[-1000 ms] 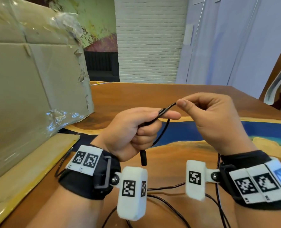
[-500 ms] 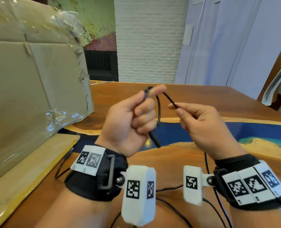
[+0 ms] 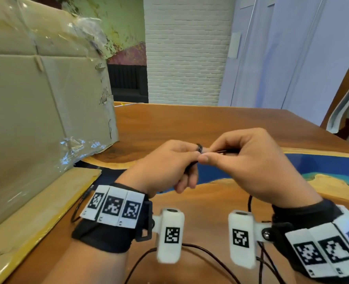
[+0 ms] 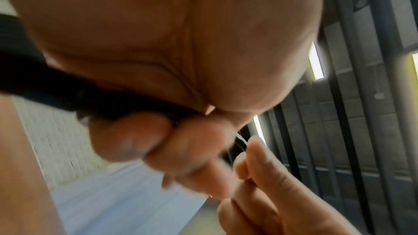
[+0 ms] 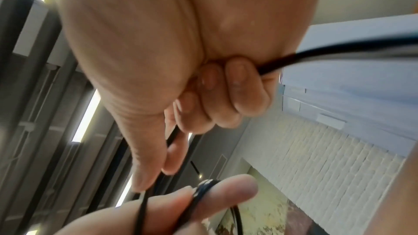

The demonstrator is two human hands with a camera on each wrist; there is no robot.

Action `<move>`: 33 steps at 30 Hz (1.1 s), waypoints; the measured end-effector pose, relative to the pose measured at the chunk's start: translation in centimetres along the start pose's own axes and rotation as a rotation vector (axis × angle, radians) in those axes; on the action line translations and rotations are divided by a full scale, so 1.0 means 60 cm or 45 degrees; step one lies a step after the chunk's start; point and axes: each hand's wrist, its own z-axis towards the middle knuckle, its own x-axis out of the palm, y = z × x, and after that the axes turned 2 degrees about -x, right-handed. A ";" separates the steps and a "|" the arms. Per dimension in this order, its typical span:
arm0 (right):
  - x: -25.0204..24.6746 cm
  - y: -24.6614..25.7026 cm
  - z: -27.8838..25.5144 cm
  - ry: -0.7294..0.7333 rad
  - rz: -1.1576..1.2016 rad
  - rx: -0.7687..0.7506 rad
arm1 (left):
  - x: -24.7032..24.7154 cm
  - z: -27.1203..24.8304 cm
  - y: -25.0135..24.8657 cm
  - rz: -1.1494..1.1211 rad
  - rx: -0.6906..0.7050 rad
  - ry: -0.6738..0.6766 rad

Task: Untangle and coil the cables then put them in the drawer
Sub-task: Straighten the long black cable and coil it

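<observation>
A thin black cable [image 3: 199,148] is looped round the index finger of my left hand [image 3: 192,158], which is held above the table with its fingers curled. My right hand [image 3: 205,154] meets it fingertip to fingertip and pinches the same cable just beside the loop. In the right wrist view the loops [image 5: 203,187] sit on the left finger, and the cable [image 5: 294,60] also runs through the right hand's [image 5: 158,176] curled fingers. The slack of the cable [image 3: 210,261] trails down onto the table near me. No drawer is in view.
A large taped cardboard box [image 3: 46,99] stands at the left with a flat cardboard sheet [image 3: 36,212] before it. A second cable end [image 3: 83,199] lies by that sheet. The wooden table [image 3: 190,124] has a blue inlay. A chair [image 3: 343,107] stands at the far right.
Both hands have dropped lower and come together. The cable that hung between them is now wound round the left index finger, with the right hand pinching right against it.
</observation>
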 end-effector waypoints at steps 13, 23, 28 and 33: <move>0.031 -0.064 0.011 -0.101 0.171 0.220 | -0.008 0.003 -0.005 -1.358 0.210 0.244; 0.072 -0.015 -0.002 0.569 -0.244 0.201 | 0.004 0.024 0.006 -0.708 0.312 -0.561; 0.021 -0.009 0.000 0.248 -0.020 0.151 | 0.010 0.019 0.009 0.273 0.213 -0.382; -0.021 -0.019 0.000 -0.070 0.191 0.039 | 0.018 -0.001 0.001 -0.082 -0.053 0.120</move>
